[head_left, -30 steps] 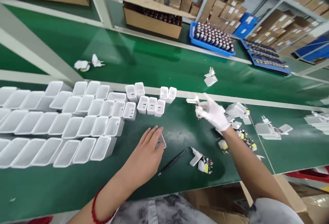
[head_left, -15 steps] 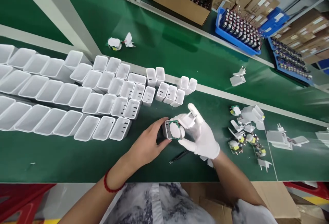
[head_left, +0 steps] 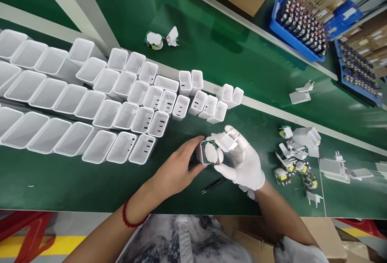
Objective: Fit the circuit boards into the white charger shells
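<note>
Bare and wearing a red bracelet, my left hand is closed around a white charger housing. A green circuit board with white padding sits at the housing's open end, partly inside it. My right hand, in a white glove, is closed on the board, thumb below it. A white plug cap with two metal pins rests against the gloved fingers beside the board. Black tweezers lie on the bench below the hands. Small white pieces show under my right wrist.
Rows of open white housings stand at the left. Loose boards and plug caps lie at the right. A blue tray of parts is at the back, behind a raised bench strip.
The view has shifted slightly. The plug cap has tilted lower against my gloved fingers, which are more curled around it. Both hands remain on the housing and board.
</note>
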Motion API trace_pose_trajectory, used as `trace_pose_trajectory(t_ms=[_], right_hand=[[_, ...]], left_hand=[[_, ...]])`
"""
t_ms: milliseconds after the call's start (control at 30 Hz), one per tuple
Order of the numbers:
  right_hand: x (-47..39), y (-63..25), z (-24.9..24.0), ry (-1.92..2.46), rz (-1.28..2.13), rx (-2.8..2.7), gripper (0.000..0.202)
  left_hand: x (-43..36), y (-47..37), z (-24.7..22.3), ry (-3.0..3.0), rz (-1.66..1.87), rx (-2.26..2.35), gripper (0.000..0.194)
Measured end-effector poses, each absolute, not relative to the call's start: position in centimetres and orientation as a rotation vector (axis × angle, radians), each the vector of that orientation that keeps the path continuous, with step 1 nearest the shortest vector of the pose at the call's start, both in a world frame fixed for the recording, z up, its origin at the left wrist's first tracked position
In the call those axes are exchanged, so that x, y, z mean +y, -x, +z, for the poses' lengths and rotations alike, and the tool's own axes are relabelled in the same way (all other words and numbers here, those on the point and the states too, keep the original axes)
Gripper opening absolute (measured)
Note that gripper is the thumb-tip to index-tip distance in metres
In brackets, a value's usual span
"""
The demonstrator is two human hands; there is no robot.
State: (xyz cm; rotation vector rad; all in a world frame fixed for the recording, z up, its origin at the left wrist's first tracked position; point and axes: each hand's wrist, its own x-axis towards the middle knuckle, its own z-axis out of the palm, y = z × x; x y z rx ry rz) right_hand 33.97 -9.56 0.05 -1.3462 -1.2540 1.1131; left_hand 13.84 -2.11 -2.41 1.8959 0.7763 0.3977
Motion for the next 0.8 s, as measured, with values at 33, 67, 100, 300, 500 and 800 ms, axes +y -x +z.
trace_pose_trajectory(t_ms=[33, 67, 100, 300, 500, 800], right_hand=[[-9.57, -33.98, 0.05, 1.352, 1.113, -1.265, 0.083], [-9.58, -33.99, 0.05, 1.359, 1.110, -1.274, 0.082], [-9.59, -33.99, 0.06, 1.365, 1.107, -1.282, 0.082], [-9.60, -33.94, 0.03, 1.368, 1.097, -1.306, 0.080], [-9.45, -33.97, -0.03, 1.326, 1.062, -1.384, 0.080], [-9.55, -33.96, -0.24, 1.327, 1.068, -1.381, 0.080]], left_hand=[[-2.07, -13.85, -2.39, -1.902, 0.396, 0.771, 0.059], [-2.04, -13.88, -2.38, -1.906, 0.392, 0.767, 0.059], [-2.01, -13.90, -2.37, -1.911, 0.394, 0.762, 0.059], [-1.85, -13.98, -2.26, -1.932, 0.382, 0.754, 0.060], [-1.78, -13.91, -1.97, -1.938, 0.348, 0.758, 0.062], [-1.82, -13.88, -2.09, -1.922, 0.362, 0.748, 0.062]])
